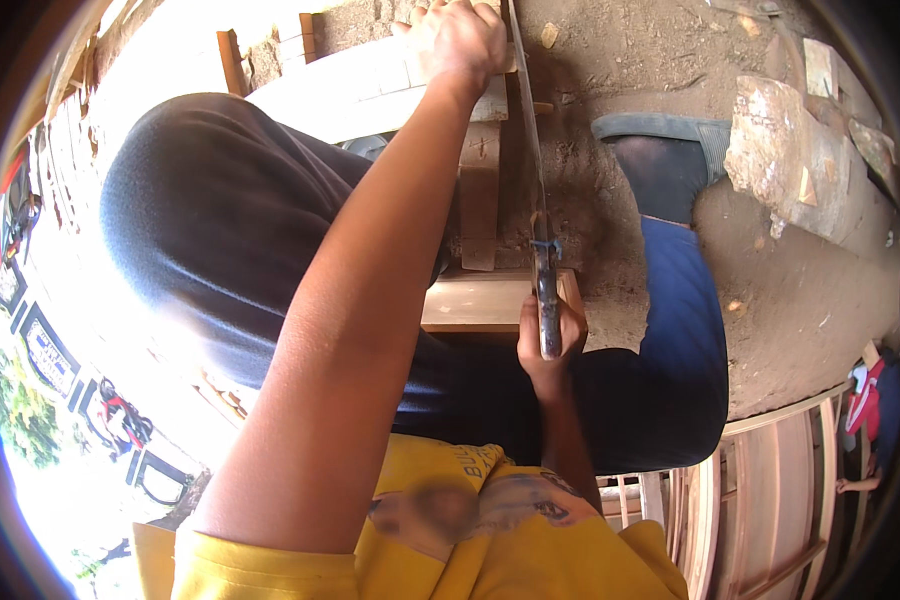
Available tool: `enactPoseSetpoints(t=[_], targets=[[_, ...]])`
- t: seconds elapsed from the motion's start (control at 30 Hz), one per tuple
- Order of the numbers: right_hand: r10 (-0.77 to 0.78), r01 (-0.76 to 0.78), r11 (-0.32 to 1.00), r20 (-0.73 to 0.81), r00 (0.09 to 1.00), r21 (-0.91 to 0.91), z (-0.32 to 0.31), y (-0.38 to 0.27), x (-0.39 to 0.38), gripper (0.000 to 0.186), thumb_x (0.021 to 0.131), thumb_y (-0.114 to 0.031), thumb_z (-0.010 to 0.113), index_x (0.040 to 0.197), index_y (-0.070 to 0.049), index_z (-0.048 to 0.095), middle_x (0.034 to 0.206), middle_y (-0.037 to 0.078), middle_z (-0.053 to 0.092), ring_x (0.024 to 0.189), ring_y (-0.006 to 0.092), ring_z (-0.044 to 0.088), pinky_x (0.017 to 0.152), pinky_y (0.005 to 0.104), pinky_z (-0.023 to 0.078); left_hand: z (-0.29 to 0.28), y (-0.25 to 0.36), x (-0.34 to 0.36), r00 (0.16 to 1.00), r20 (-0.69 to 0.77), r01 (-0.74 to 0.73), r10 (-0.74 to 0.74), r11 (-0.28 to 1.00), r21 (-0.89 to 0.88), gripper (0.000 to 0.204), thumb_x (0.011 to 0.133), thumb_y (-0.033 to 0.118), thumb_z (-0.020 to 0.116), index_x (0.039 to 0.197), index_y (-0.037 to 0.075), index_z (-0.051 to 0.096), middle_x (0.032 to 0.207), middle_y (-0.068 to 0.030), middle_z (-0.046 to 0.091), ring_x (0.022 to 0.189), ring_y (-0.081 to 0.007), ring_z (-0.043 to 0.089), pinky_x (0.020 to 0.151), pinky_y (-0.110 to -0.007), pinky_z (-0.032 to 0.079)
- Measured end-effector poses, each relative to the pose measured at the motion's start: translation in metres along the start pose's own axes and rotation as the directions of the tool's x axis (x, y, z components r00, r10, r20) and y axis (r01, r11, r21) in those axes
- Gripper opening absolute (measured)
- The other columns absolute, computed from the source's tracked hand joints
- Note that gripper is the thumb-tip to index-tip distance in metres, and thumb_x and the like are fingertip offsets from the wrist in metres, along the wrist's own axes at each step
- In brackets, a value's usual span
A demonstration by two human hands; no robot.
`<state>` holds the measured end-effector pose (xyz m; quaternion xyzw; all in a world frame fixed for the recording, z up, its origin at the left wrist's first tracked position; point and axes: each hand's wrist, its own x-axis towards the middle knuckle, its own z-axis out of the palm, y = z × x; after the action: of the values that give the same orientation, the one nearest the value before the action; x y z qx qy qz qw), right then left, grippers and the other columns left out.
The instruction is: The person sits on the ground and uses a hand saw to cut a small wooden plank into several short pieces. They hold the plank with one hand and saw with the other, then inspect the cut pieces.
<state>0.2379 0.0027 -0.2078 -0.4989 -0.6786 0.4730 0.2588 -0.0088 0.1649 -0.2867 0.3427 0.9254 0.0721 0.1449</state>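
My right hand [553, 340] is wrapped around the handle of a hand saw [547, 290], a bit of blue tie showing near the grip. The saw's long narrow blade points away from me, edge-on, past the end of a pale wooden board [365, 100]. At the top of the view my left hand [457, 42] bears down on that board with bent fingers, close beside the blade. Below the board end stands a wooden block [479, 190]. Whether the teeth touch the wood cannot be made out.
My bent leg in dark trousers [210, 200] is at the left; my other foot [660, 165] rests on the dirt ground. A rough log [795, 160] lies at the right. Wooden frames [770, 490] and another person [875, 410] are at the lower right.
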Motion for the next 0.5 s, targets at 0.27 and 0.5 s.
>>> enactPoseSetpoints(t=[0.27,0.5], targets=[[0.182,-0.184,0.983,0.100,0.978,0.012,-0.003,-0.014,0.015,0.007,0.086,-0.002,0.058,0.080,0.003,0.060,0.059,0.007,0.053,0.052,0.0154,0.052,0.050,0.0308,0.038,-0.002,-0.004,0.000,0.999,0.045,0.000,0.002,0.999,-0.039,0.043,0.087,0.028,0.040,0.086,-0.001,0.072,0.090,-0.0249,0.068,0.090,-0.0385,0.066,0.102,-0.052,0.036],[0.232,-0.241,0.965,0.095,0.968,0.103,0.017,-0.013,0.057,0.006,0.079,0.007,0.055,0.074,0.004,0.055,0.054,0.009,0.049,0.048,0.0132,0.052,0.045,0.0299,0.038,-0.003,-0.002,0.000,0.995,0.098,0.011,-0.005,0.998,-0.065,0.045,0.088,0.028,0.038,0.087,-0.002,0.072,0.089,-0.0269,0.068,0.089,-0.0390,0.067,0.101,-0.050,0.037]])
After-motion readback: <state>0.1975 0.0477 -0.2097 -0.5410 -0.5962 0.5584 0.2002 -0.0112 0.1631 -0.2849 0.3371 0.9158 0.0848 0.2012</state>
